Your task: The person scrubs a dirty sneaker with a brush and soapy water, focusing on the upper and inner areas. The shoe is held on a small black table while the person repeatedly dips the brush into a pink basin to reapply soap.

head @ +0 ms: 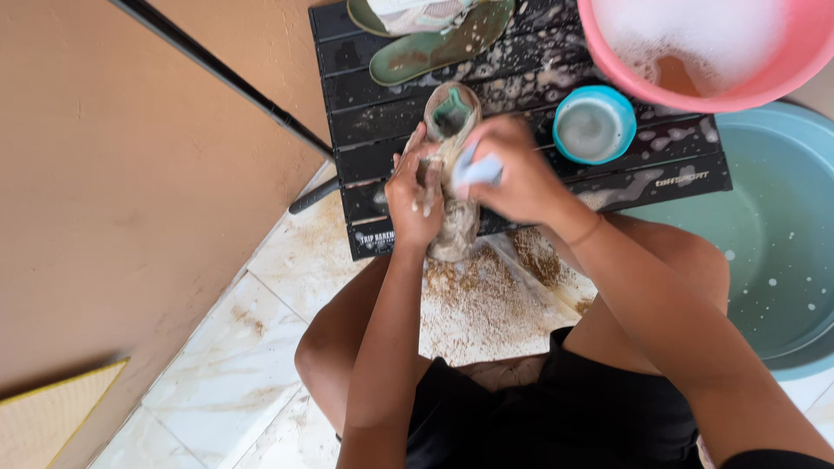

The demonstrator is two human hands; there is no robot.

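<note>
Right now the left hand (415,198) wraps its fingers tight around a muddy shoe (452,174) on the black tabletop (539,78), while the right hand (512,169) grips a pale brush (478,167), so hold steady and scrub in short, firm strokes.

The right hand (512,169) blurs, covering most of a pale blue brush (479,168). The muddy shoe (452,165) is partly hidden by both hands. Pink basin (721,52), green basin (782,234) and second shoe (421,16) are cut off by the frame edges.
</note>
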